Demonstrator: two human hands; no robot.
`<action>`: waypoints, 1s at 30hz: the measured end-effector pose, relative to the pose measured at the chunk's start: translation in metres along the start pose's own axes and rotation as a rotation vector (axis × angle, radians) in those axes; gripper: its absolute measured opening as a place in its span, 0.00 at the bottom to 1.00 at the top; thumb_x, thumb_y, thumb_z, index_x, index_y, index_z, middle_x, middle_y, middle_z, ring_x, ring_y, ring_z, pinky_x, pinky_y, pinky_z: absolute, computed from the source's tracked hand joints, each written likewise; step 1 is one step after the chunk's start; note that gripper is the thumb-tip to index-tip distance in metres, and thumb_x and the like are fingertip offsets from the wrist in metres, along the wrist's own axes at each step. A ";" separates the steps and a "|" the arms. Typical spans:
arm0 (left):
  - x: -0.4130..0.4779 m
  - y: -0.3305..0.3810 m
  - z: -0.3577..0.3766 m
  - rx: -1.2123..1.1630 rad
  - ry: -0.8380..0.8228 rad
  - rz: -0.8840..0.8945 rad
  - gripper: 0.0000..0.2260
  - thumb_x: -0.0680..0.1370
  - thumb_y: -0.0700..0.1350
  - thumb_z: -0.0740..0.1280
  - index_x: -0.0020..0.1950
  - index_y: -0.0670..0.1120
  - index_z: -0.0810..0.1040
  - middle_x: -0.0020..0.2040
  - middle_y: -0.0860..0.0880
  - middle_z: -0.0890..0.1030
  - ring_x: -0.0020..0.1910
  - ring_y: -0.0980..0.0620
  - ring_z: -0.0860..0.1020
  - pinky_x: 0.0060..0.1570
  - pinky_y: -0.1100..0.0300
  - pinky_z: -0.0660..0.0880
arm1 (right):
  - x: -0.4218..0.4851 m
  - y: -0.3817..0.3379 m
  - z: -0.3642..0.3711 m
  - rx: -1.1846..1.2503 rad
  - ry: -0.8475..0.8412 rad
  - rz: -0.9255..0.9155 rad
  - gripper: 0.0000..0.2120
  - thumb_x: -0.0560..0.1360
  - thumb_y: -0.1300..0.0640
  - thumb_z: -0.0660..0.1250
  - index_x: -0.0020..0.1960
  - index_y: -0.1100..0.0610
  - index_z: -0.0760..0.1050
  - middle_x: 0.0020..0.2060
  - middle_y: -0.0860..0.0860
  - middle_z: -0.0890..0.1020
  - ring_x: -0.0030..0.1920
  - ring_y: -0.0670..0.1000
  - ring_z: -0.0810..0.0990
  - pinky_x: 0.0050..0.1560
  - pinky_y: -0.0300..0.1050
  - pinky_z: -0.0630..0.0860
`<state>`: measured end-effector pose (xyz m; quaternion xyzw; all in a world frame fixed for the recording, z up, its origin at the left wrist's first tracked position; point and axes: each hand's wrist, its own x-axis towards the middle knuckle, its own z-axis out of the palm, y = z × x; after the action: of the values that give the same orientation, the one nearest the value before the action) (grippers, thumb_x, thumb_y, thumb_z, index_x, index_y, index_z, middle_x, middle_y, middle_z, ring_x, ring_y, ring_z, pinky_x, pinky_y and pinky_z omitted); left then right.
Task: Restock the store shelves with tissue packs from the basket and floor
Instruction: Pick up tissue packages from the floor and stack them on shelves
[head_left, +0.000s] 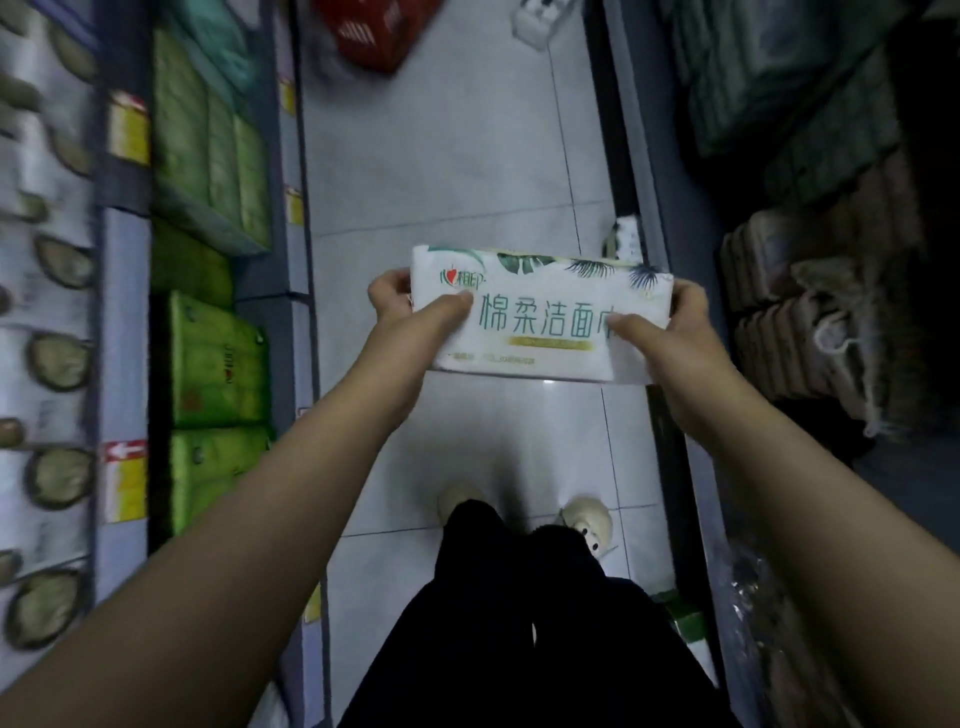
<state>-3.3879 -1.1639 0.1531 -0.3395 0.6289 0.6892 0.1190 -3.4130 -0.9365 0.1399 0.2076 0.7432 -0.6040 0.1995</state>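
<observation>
Both forearms reach out over the aisle; left hand (402, 312) and right hand (670, 332) grip opposite ends of one white pack (535, 317), thumbs on top.

Red basket (382, 39) half beyond top edge

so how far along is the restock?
Done: green packs sit on the left shelves. In hand: one white pack, left hand and right hand gripping its ends, not yet shelved. Left: the red basket up the aisle, contents unclear, and a loose pack on the floor by the right shelf.
</observation>
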 end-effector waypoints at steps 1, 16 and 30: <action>-0.015 0.025 -0.009 -0.014 0.016 0.043 0.22 0.77 0.42 0.69 0.63 0.50 0.59 0.58 0.49 0.76 0.49 0.51 0.81 0.45 0.54 0.80 | -0.013 -0.025 0.003 0.005 -0.020 -0.051 0.23 0.75 0.60 0.71 0.62 0.50 0.62 0.57 0.48 0.78 0.57 0.49 0.80 0.58 0.47 0.77; -0.207 0.245 -0.115 -0.200 0.194 0.527 0.27 0.80 0.38 0.64 0.75 0.50 0.57 0.56 0.53 0.80 0.50 0.56 0.83 0.45 0.58 0.80 | -0.154 -0.299 0.075 0.150 -0.306 -0.565 0.20 0.78 0.57 0.66 0.69 0.51 0.69 0.58 0.48 0.82 0.58 0.48 0.81 0.63 0.53 0.77; -0.273 0.345 -0.151 -0.366 0.719 0.719 0.31 0.72 0.39 0.73 0.71 0.43 0.62 0.61 0.47 0.79 0.49 0.53 0.83 0.40 0.62 0.79 | -0.163 -0.469 0.146 0.075 -0.843 -0.832 0.20 0.79 0.57 0.67 0.69 0.51 0.70 0.57 0.45 0.81 0.56 0.45 0.81 0.47 0.38 0.79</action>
<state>-3.3416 -1.2981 0.5962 -0.3328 0.5761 0.6251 -0.4082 -3.5286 -1.1774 0.5835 -0.3519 0.5968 -0.6878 0.2165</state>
